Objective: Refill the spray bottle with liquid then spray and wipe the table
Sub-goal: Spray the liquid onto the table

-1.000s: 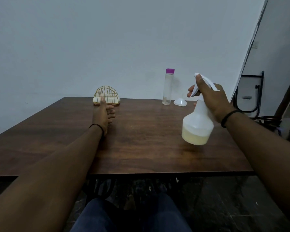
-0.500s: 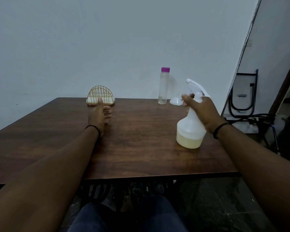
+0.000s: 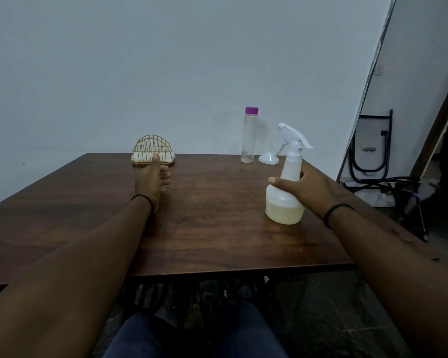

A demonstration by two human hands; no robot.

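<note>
Head view: bottle set down on the table, napkins next.

Nearest, by the right edge of the dark wooden table (image 3: 217,228), the translucent white plastic spray bottle with a white trigger head (image 3: 286,192) stands upright, pale yellow liquid filling its lower part; the right hand (image 3: 305,187) wraps loosely round its shoulder, thumb across the front, other fingers hidden behind. Farther in, the left hand (image 3: 151,179) rests on its edge with fingers curled loosely, holding nothing, thumb tip just at the gold wire half-round napkin holder (image 3: 153,153) on the far edge. Toward the far right corner stand a clear, nearly empty bottle with a purple cap (image 3: 249,136) and a small white funnel (image 3: 268,158). Judging by this, the wipe comes next: release the bottle only once steady, then pinch one napkin and draw it upward while the holder stays put.
</note>
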